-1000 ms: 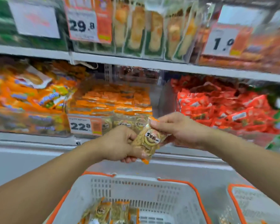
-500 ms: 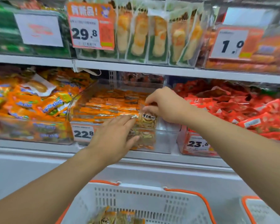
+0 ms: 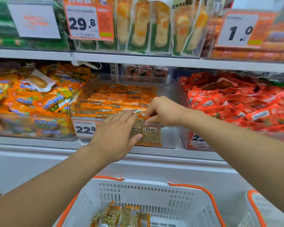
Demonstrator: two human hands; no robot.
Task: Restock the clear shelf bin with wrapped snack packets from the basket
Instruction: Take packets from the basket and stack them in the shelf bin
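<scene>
Carried up from above the basket (image 3: 154, 194) to the clear bin (image 3: 169, 138), packet (image 3: 152, 134) now stood behind its front wall; left hand (image 3: 116, 133) flattened, let go

clear bin (image 3: 169, 138) open-topped, right front corner free, upper shelf (image 3: 154, 60) overhead

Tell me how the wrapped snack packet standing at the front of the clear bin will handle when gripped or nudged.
The snack packet looks thin and flat, so probably light and a bit floppy. Its glossy film may slip between fingers. Standing on edge against the clear bin front wall, it could tip if the right hand lets go.
</scene>
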